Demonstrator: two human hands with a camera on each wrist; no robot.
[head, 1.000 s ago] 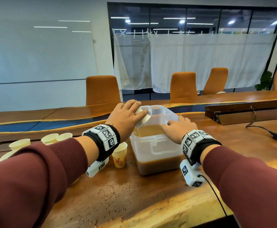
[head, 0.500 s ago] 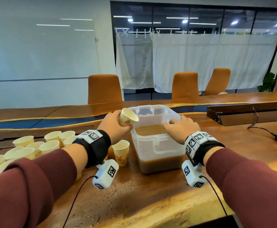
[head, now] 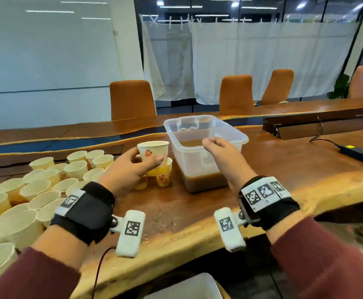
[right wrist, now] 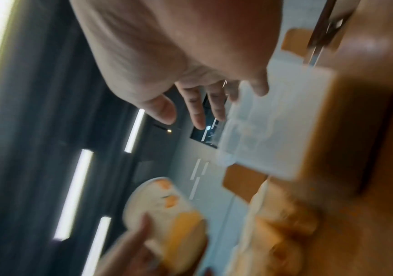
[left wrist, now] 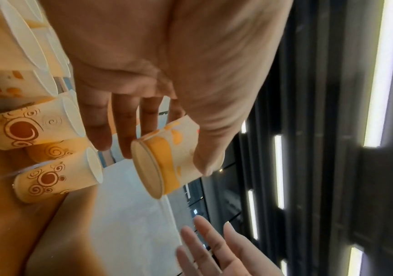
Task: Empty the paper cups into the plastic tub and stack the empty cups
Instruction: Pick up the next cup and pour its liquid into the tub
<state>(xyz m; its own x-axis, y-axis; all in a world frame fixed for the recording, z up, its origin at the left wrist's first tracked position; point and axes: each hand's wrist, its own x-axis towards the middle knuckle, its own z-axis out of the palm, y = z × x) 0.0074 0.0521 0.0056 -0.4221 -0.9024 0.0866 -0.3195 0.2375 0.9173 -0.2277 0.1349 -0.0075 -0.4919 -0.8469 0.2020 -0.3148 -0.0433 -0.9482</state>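
My left hand (head: 147,162) grips an upright paper cup (head: 152,155) with a strawberry print, just left of the clear plastic tub (head: 242,140). In the left wrist view the thumb and fingers (left wrist: 124,130) wrap this cup (left wrist: 167,160) above the table. The tub holds brown liquid. My right hand (head: 213,147) hovers over the tub's near rim with relaxed fingers (right wrist: 194,112), holding nothing. Two printed cups (head: 164,176) stand under my left hand beside the tub. Whether the held cup has liquid in it is hidden.
Several paper cups (head: 44,190) crowd the table's left side, up to my left forearm. A black power brick (head: 359,153) with its cable lies at the far right. Behind it is a raised wooden panel (head: 318,124). Orange chairs line the table's far side.
My left hand has drawn the cup back from over the tub, turned it upright and brought it left of the tub. My right hand has lifted off the tub's rim.
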